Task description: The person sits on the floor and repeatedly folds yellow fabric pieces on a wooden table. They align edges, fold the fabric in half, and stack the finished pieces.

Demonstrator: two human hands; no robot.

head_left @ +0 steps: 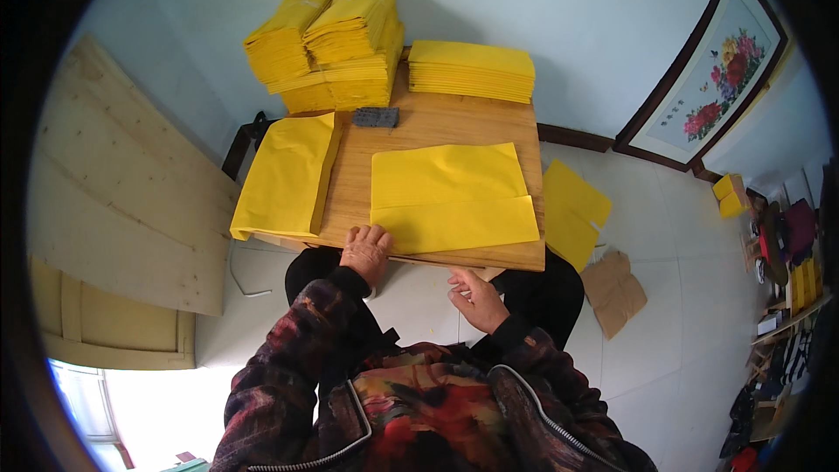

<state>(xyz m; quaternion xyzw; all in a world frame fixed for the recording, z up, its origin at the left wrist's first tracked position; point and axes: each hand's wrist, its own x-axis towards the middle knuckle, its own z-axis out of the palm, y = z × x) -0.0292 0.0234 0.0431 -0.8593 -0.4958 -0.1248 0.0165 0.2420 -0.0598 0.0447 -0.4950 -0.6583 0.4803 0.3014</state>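
Observation:
A folded yellow paper piece [450, 188], perhaps an envelope or bag, lies on the wooden table [358, 157] in front of me. A crease or overlapping edge runs across its lower part. My left hand [366, 253] rests at the table's front edge, its fingers on the paper's near left corner with nothing visibly gripped. Just below the front edge, right of my left hand, is my right hand [478, 299]. Its thumb and fingers are apart, pointing left, and no object shows in it.
Yellow paper stacks [284, 175] lie at the table's left, with tied bundles [336, 44] at the back left and another stack [472, 70] at the back. A dark grey block [376, 117] sits between. Yellow paper [574, 214] and brown paper [614, 293] lie right of the table.

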